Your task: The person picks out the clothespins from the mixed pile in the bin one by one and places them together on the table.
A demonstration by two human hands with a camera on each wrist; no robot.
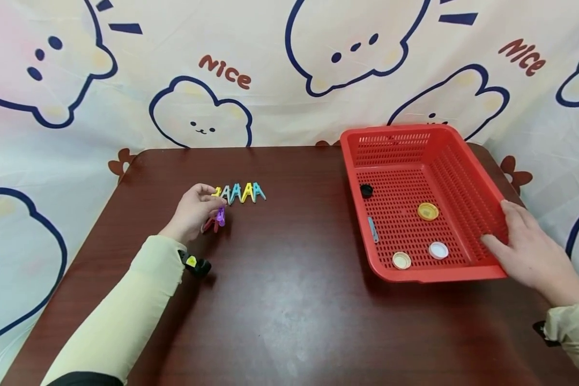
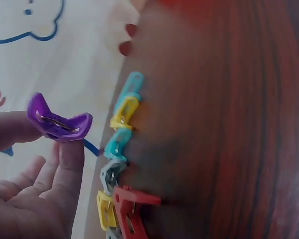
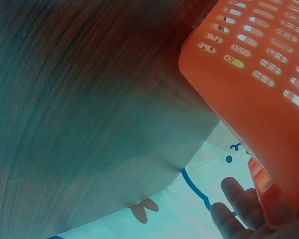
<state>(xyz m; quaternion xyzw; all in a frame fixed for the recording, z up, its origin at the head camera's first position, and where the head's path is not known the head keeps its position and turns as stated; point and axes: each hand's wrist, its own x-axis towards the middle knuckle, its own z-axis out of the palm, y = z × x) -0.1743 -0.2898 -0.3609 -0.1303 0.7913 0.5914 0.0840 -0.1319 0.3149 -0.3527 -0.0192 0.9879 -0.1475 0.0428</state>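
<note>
My left hand (image 1: 195,212) pinches a purple clothespin (image 2: 57,124) between thumb and finger, close over the left side of the table. Just under it a red clothespin (image 2: 132,211) stands on the wood, partly covered by the hand in the head view. Behind these runs a row of yellow, grey and blue clothespins (image 1: 247,193), each standing on its legs. On the right, my right hand (image 1: 535,254) grips the near right rim of a red plastic basket (image 1: 427,276), thumb inside and fingers outside the wall.
Inside the basket lie a black cap (image 1: 366,191), a yellow lid (image 1: 428,211), a white lid (image 1: 438,250), a cream lid (image 1: 401,261) and a small grey-blue piece (image 1: 373,230). A printed cloth (image 1: 280,107) hangs behind the brown table (image 1: 289,311).
</note>
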